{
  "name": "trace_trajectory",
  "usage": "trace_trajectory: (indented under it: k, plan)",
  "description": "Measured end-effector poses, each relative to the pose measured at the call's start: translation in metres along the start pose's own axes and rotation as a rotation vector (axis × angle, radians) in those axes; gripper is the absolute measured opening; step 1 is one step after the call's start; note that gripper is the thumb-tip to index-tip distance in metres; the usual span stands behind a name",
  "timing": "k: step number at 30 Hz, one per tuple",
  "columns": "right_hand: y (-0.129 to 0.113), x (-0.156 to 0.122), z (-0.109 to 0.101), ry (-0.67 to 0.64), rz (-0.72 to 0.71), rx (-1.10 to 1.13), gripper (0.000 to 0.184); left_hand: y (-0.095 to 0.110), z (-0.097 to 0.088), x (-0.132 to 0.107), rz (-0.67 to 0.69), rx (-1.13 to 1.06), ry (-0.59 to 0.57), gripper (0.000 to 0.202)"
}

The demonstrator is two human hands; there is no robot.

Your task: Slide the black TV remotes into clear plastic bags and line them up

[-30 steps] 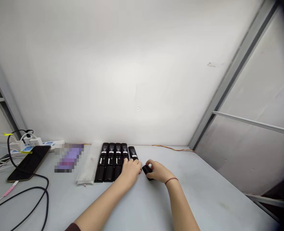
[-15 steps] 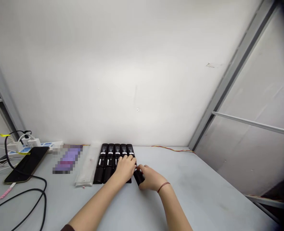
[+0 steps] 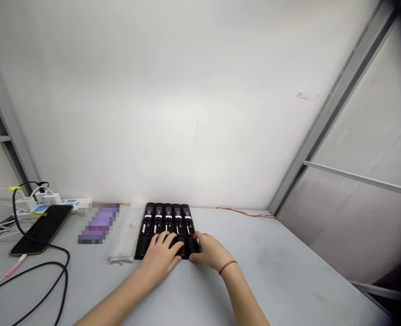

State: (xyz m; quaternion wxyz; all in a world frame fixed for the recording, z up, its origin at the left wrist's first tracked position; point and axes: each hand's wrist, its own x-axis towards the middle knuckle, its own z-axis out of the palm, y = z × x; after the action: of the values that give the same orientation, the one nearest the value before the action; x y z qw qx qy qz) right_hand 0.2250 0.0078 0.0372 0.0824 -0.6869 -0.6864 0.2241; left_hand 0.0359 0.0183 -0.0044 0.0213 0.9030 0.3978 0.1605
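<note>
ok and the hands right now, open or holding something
left hand: open, fingers spread on the row of black devices, not gripping
right hand: curled against the rightmost black device, cannot tell if gripping

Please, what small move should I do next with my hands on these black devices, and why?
Probably lift your right hand away from the rightmost device: it seems to lie snug beside the other four, and their far ends look level.
</note>
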Motion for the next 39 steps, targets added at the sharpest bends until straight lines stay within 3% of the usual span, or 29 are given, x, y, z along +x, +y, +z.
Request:
trace_trajectory:
  k: [3, 7, 11, 15, 17, 21, 24, 30, 39]
  plan:
    - [0.0, -0.001, 0.0, -0.001, 0.003, -0.004, 0.047, -0.002, 0.006, 0.001, 0.015, 0.004, 0.014, 0.033]
    - [-0.002, -0.007, -0.009, 0.043, -0.005, 0.023, 0.051, -0.001, -0.002, 0.001, 0.068, 0.02, 0.09, 0.034]
    - [-0.015, -0.019, -0.021, 0.113, -0.07, -0.073, 0.028, 0.004, -0.015, -0.003, 0.206, 0.01, 0.089, 0.02]
    - [-0.038, -0.029, -0.017, -0.181, -0.233, -0.189, 0.01, 0.004, -0.013, -0.015, 0.402, 0.019, -0.061, 0.014]
    - [-0.047, -0.027, -0.005, -0.386, -0.298, -0.193, 0.007, 0.001, -0.008, -0.024, 0.413, -0.021, -0.106, 0.014]
    - [-0.051, -0.008, 0.023, -0.805, -0.204, -0.045, 0.016, -0.003, -0.001, -0.037, 0.319, -0.161, -0.16, 0.015]
    - [-0.04, 0.008, 0.036, -1.004, -0.103, 0.191, 0.012, -0.003, 0.001, -0.038, 0.247, -0.226, -0.161, 0.015]
    - [-0.018, 0.014, 0.043, -0.971, -0.105, 0.539, 0.006, 0.0, -0.005, -0.033, 0.124, -0.309, -0.169, 0.018]
    - [-0.019, 0.008, 0.044, -0.877, -0.085, 0.513, 0.008, 0.001, -0.008, -0.033, 0.07, -0.311, -0.169, 0.02]
